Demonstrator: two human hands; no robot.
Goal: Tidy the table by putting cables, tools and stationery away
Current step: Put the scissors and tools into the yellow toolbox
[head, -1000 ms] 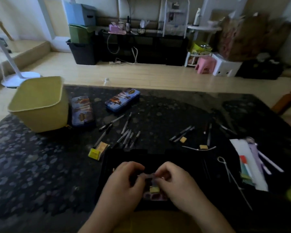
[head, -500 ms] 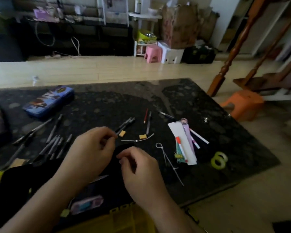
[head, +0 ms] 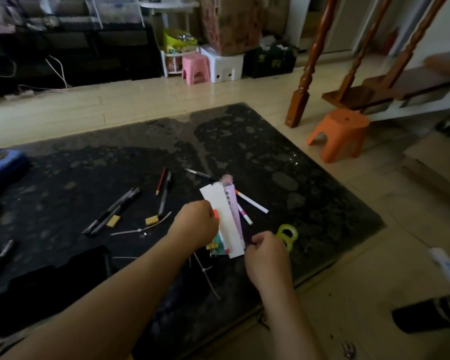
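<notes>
On the black stone table (head: 244, 141) lies a white paper pack (head: 218, 201) with a pink strip (head: 231, 201) and white markers (head: 252, 202) beside it. My left hand (head: 196, 224) is curled over the pack's left edge, next to an orange marker cap (head: 215, 213); its fingertips are hidden. My right hand (head: 268, 255) hovers with curled fingers by the pack's near corner, with nothing visible in them. A yellow tape roll (head: 287, 233) lies just right of it. A white cable tie (head: 208, 276) lies between my forearms.
Black pens (head: 115, 211), two tan erasers (head: 113, 220), a red pencil (head: 161, 180) and another cable tie (head: 140, 229) lie to the left. A blue pencil case (head: 3, 165) sits far left, a black case (head: 50, 276) near me. An orange stool (head: 340, 133) stands off the table's right edge.
My view has swung right. Both hands left the small pink item at the black case and moved right to the paper pack.
</notes>
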